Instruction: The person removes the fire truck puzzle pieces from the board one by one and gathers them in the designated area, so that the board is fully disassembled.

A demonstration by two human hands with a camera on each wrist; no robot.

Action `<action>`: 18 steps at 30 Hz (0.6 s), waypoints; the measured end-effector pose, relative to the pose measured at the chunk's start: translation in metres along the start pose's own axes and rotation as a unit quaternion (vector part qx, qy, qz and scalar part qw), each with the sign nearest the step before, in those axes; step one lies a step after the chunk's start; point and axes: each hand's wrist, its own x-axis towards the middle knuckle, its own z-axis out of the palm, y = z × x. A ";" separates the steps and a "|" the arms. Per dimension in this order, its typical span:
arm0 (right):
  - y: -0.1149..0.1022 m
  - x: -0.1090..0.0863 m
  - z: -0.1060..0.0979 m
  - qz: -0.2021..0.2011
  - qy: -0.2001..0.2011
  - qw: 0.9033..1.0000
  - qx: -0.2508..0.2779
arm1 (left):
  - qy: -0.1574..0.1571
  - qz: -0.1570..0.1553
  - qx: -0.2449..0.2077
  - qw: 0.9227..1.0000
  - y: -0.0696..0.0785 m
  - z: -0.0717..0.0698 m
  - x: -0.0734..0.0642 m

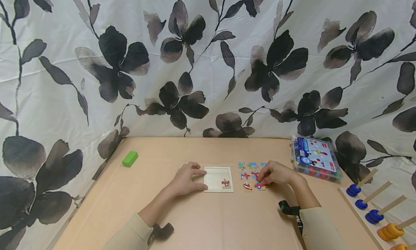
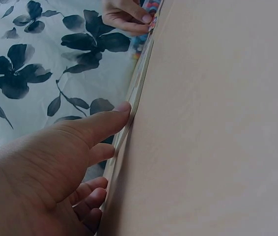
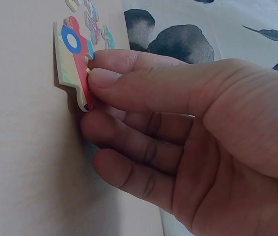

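Note:
A white-framed puzzle tray [image 1: 219,190] lies on the table, with one puzzle piece [image 1: 225,184] showing a red, blue and yellow picture in its lower right corner. My left hand [image 1: 188,179] rests at the tray's left side, thumb and forefinger spread and touching its rim. To the right of the tray, my right hand [image 1: 276,173] pinches with thumb and forefinger at a red puzzle piece with a blue wheel [image 3: 72,39], close over the table. Other puzzle pieces [image 1: 245,176] lie in rows beside those fingers, partly hidden by the hand.
At the back right stands a clear plastic box [image 1: 315,158] with a printed lid. A wooden peg stacker [image 1: 373,215] with blue and orange rings is at the right edge. Far left lies a green block [image 1: 130,159]. A floral cloth [image 1: 208,62] hangs behind the table.

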 end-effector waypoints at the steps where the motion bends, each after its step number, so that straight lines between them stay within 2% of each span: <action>1: 0.000 0.000 0.000 0.000 0.000 1.000 0.000 | 0.000 0.000 0.000 1.000 0.000 0.000 0.000; 18: 0.001 0.002 -0.001 -0.007 0.000 1.000 -0.014 | 0.001 0.001 -0.001 1.000 0.000 0.000 0.000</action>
